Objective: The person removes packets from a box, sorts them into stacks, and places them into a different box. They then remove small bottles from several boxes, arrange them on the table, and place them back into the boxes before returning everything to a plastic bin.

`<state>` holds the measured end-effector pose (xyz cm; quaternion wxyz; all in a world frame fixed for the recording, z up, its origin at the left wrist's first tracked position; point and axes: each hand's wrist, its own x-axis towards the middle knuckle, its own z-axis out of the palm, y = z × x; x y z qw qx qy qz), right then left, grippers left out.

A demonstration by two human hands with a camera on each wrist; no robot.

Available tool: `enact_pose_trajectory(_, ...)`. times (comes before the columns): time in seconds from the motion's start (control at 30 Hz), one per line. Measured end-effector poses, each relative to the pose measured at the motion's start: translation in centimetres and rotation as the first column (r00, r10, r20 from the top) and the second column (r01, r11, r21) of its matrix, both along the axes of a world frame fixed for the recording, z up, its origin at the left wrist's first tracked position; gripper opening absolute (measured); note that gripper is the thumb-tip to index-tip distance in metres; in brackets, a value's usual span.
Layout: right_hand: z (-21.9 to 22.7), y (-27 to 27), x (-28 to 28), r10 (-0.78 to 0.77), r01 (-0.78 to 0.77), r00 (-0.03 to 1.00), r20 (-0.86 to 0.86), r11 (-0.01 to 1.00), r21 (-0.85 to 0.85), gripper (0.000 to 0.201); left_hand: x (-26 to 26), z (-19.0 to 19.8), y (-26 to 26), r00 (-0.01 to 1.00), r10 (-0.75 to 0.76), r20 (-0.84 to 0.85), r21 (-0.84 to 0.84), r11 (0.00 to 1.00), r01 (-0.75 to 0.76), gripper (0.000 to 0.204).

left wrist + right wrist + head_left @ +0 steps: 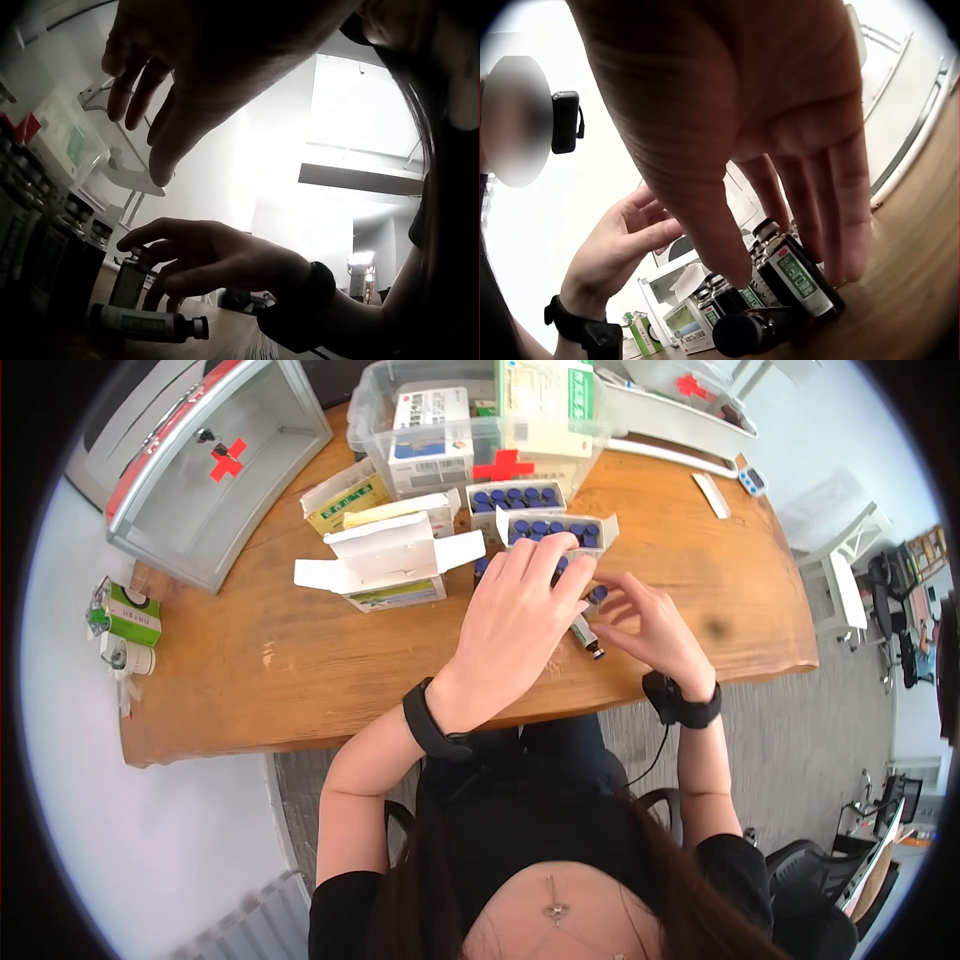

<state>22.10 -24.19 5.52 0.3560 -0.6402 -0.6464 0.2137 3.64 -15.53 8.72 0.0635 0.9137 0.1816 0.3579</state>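
Note:
My left hand (520,625) hangs over the vials with its fingers loosely bent and nothing in them. To its right, my right hand (650,625) has its thumb and spread fingers around a standing dark vial (799,277) with a green label. The right index fingertip is close to that vial's cap in the left wrist view. Another vial (146,322) lies on its side on the table just in front of it. Under and beyond my left hand stand more vials with blue caps (545,532), some inside a white open box (610,535) and some partly hidden by the fingers.
Behind is a second carton of vials (515,510), then a clear plastic bin (440,475) of medicine boxes. Opened cartons (395,560) stand left on the wooden table (330,670). A first-aid cabinet (225,470) is at far left, a green box (135,615) near the wall.

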Motion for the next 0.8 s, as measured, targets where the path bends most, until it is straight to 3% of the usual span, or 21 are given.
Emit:
enact_pose_trajectory(0.07, -0.8, -0.5, -0.7, -0.019, 0.018, 1.000, -0.019, 0.999, -0.030, 0.043, 0.1, -1.2, -0.8, 0.996, -0.085, -0.008, 0.000, 0.996, 0.085, 0.034)
enact_pose_trajectory(0.13, -0.7, -0.1, -0.8, -0.042, 0.042, 0.999, -0.019, 0.999, -0.004, 0.044, 0.2, -2.7, -1.4, 0.933, -0.287, -0.215, -0.037, 0.958, 0.286, 0.034)
enact_pose_trajectory(0.2, -1.1, 0.1, -1.0, -0.069, 0.069, 0.997, -0.030, 0.997, 0.014, 0.043, 0.3, -3.5, -1.8, 0.895, -0.320, -0.310, -0.074, 0.947, 0.313, 0.030)
enact_pose_trajectory(0.47, -2.2, 0.2, -0.4, -0.063, 0.061, 0.997, 0.042, 0.997, 0.045, 0.040, 1.7, -5.1, -1.9, 0.835, -0.283, -0.472, 0.108, 0.922, 0.372, 0.024)
enact_pose_trajectory(0.63, -3.0, 0.2, 0.6, -0.052, 0.040, 0.994, 0.100, 0.993, 0.114, 0.037, 3.0, -5.1, -2.1, 0.854, -0.294, -0.430, 0.124, 0.917, 0.378, 0.015)
enact_pose_trajectory(0.8, -1.8, 0.2, 0.7, -0.098, 0.100, 0.985, 0.143, 0.995, -0.004, 0.025, 3.0, -5.2, -2.0, 0.864, -0.272, -0.424, 0.162, 0.916, 0.368, 0.009)
